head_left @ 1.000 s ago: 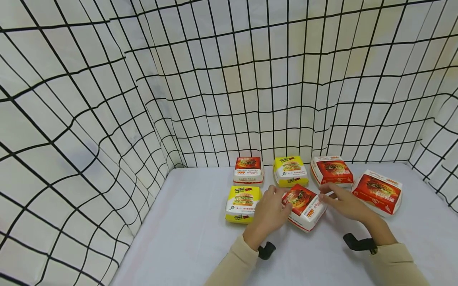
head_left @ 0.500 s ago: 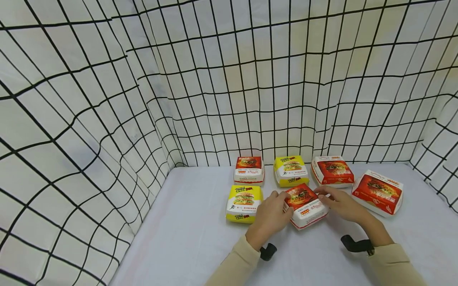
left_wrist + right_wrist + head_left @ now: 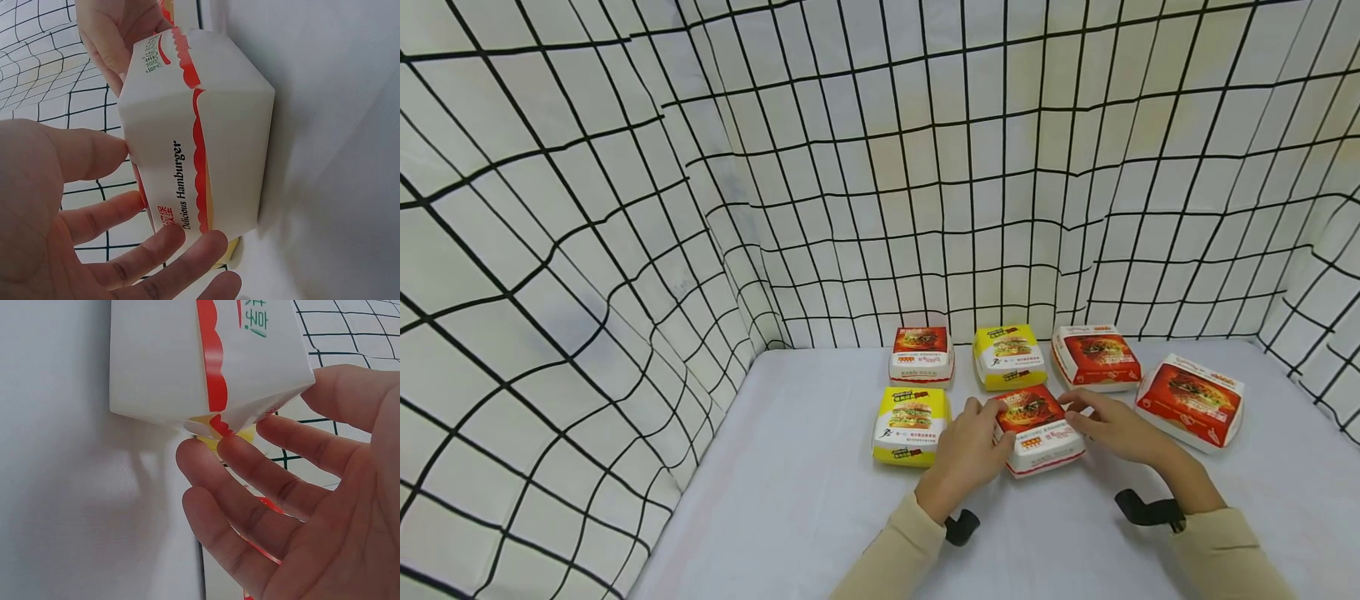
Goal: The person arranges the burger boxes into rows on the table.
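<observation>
Between my two hands a red and white hamburger box [image 3: 1041, 446] sits on the white table, its printed burger picture facing up. My left hand [image 3: 966, 450] is at its left side. In the left wrist view, spread fingers [image 3: 150, 256] lie along the box's side, and the thumb is at its top edge. From the right, my right hand [image 3: 1116, 429] touches the box with thumb and fingertips. The right wrist view shows the thumb at a corner and relaxed fingers [image 3: 250, 512] near the lid seam. A yellow hamburger box [image 3: 912, 421] stands just left of my left hand.
Behind stand another red and white box [image 3: 922, 358], a yellow box [image 3: 1010, 358] and a red box [image 3: 1097, 360]. A second red box [image 3: 1191, 402] sits angled at the right. White walls with black netting [image 3: 880, 217] enclose the table [image 3: 775, 500].
Between my hands, the hamburger box has turned from a slant to nearly square with the table. Both hands have closed in slightly on its sides; the other boxes have stayed put.
</observation>
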A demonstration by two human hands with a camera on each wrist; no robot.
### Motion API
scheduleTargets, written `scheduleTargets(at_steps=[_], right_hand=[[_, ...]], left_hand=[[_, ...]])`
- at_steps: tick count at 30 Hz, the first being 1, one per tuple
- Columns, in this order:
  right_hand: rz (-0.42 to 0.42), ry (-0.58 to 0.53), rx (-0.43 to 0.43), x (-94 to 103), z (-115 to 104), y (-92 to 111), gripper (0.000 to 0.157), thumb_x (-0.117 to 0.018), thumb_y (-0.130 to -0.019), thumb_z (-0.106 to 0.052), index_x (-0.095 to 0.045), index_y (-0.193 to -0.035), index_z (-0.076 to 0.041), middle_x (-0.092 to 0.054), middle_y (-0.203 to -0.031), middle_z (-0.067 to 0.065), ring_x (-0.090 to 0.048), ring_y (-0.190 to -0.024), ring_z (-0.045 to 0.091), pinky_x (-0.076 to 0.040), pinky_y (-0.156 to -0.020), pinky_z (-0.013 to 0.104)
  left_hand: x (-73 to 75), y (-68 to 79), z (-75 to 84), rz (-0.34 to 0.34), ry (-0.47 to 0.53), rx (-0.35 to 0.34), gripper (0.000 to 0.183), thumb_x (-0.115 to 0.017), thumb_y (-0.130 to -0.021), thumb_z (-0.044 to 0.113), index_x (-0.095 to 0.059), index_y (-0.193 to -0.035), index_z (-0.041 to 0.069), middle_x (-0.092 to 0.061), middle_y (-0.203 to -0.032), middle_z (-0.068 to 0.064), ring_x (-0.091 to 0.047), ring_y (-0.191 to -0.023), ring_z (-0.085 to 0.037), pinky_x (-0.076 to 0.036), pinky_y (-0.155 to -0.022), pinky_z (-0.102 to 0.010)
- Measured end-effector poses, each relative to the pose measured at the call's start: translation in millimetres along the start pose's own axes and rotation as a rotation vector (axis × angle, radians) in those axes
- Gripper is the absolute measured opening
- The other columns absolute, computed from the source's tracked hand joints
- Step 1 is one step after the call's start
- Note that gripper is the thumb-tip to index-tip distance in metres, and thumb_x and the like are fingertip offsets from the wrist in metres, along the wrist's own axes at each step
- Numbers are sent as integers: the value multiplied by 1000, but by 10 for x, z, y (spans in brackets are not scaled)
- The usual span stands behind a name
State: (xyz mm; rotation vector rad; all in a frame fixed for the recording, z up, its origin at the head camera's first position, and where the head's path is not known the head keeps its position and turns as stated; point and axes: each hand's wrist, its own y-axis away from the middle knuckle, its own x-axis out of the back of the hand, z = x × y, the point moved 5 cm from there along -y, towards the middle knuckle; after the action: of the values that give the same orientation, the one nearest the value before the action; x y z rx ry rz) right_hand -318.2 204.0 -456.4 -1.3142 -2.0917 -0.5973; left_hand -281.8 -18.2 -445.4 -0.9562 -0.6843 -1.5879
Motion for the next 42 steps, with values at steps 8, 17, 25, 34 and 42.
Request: scheduleTargets(at_steps=[8,17,25,34,42], right_hand=[[-17,-20,-6,-4,3,1,48,-61,-102,-35,-53,-140,-6,-63,-123,14,-58,-99,22,-53,-78,34],[-41,-21,-37,-16,27,-13,55,-64,-99,-41,-53,-141,-7,-63,-120,12,-58,-100,22,-52,-77,32],[-90,-44,-70,-39,55,-12,60,-63,-99,-42,-47,-145,-7,-61,-122,12,-59,-103,22,-54,-81,36],[-114,-40,-94,-63,61,-2,63,-62,-99,-45,-44,-145,-6,-62,-117,10,-60,-99,22,-54,-81,37],[-112,-34,-83,-62,63,-7,60,-63,-100,-43,-46,-144,-6,-63,-108,8,-59,-94,21,-51,-77,36]], left_hand=[[-9,-6,-2,-2,0,11,46,-63,-100,41,-57,-142,22,-53,-108,-2,-51,-81,-13,-41,-64,-25],[-13,-15,-8,-5,4,20,50,-63,-99,43,-55,-145,22,-55,-113,-4,-51,-84,-13,-43,-66,-25],[-14,-24,-10,-19,-5,32,52,-64,-99,43,-54,-146,22,-56,-117,-5,-52,-83,-13,-43,-66,-25],[-19,-36,-18,-43,-5,48,55,-63,-99,44,-51,-149,25,-57,-127,-6,-56,-91,-14,-50,-76,-30],[-10,-24,-17,-57,1,62,57,-63,-99,46,-49,-150,27,-56,-129,-6,-58,-95,-16,-52,-80,-33]])
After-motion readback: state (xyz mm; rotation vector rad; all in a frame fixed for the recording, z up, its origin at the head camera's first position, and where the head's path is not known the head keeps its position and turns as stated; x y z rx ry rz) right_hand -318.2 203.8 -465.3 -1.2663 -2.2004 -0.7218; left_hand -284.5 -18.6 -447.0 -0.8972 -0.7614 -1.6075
